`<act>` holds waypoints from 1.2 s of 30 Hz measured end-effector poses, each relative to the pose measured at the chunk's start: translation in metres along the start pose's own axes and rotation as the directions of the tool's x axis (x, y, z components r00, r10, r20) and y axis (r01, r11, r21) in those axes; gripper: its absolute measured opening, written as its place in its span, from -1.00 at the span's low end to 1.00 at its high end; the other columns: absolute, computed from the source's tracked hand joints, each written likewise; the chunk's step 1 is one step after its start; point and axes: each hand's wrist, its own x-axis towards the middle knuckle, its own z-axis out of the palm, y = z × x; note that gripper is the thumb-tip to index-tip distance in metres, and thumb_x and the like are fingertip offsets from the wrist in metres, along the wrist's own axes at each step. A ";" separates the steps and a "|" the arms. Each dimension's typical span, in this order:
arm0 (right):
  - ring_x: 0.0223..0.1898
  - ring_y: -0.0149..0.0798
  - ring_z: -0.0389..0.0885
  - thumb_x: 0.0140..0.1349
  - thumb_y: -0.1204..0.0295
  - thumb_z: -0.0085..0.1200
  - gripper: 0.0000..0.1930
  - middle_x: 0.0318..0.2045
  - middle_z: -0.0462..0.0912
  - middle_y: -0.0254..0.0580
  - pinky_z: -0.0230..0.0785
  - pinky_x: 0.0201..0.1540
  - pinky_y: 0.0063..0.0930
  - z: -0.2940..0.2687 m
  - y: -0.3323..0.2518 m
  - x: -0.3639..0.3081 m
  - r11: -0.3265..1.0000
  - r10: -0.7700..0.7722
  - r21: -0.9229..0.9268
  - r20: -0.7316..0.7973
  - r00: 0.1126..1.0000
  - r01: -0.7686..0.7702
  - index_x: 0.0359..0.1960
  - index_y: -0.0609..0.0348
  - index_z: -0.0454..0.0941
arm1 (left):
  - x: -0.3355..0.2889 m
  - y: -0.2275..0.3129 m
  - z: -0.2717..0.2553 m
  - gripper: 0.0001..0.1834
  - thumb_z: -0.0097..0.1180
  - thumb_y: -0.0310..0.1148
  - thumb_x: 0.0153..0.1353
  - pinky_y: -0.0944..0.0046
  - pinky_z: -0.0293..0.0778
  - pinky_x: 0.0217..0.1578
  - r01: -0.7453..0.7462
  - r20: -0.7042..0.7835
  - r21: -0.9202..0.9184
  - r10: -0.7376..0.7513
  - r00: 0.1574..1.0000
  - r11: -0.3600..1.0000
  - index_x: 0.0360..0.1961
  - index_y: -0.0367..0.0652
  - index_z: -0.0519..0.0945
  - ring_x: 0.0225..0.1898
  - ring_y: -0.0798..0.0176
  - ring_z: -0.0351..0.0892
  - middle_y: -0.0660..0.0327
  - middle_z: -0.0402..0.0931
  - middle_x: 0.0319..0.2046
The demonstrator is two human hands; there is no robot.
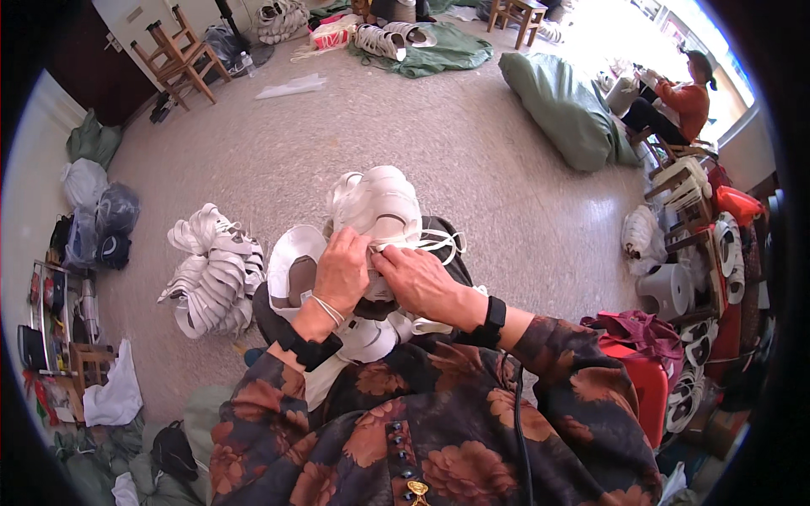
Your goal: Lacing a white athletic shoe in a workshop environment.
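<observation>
In front of my lap is a stack of nested white shoe uppers [384, 198], toes pointing away from me. My left hand [340, 274] is closed with its fingertips pinching the edge of the nearest upper. Right beside it, my right hand [418, 280] is closed on a thin white shoelace [449, 242], whose loops stick out to the right. The fingertips nearly touch each other and partly hide the eyelets. Another white upper with a grey-brown lining [295, 261] lies left of my left hand, and more white pieces rest below my wrists.
A heap of white uppers [215, 274] lies on the floor to the left. On the right are a red stool [641, 388] with maroon cloth and a rack of shoe parts [688, 198]. A large green sack [565, 110] lies farther off, near a seated person in orange [688, 105].
</observation>
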 end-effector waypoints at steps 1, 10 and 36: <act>-0.23 0.05 0.59 0.13 0.51 0.07 -0.67 -0.25 0.48 -0.05 0.48 -0.22 -0.14 0.003 0.003 0.002 0.996 0.054 0.074 0.031 0.998 -0.056 -0.04 0.27 0.46 | 0.000 0.000 -0.001 -0.82 0.08 -0.52 0.19 0.05 0.49 -0.04 0.059 0.000 -0.069 -0.060 0.998 0.996 -0.17 -0.27 0.57 -0.10 -0.11 0.53 0.00 0.50 -0.23; -0.43 0.09 0.65 0.28 0.32 0.13 -0.77 -0.39 0.59 0.02 0.46 -0.43 -0.09 0.018 0.013 0.021 0.982 0.187 0.005 -0.039 0.982 -0.187 -0.29 0.25 0.46 | 0.006 -0.002 -0.010 -0.90 0.07 -0.52 0.25 -0.01 0.51 -0.15 0.251 0.064 -0.273 -0.243 0.968 0.929 -0.22 -0.27 0.56 -0.19 -0.15 0.59 -0.03 0.57 -0.31; -0.43 -0.45 0.59 0.52 0.28 -0.08 -0.63 -0.48 0.63 -0.29 0.46 -0.32 -0.55 -0.069 0.007 -0.040 0.295 0.136 0.709 0.632 0.763 -0.640 -0.41 0.27 0.57 | -0.006 -0.001 -0.016 -0.90 0.27 -0.47 0.15 0.15 0.55 -0.26 0.263 0.018 -0.356 -0.275 0.961 0.897 -0.34 -0.19 0.59 -0.29 0.01 0.64 0.09 0.61 -0.31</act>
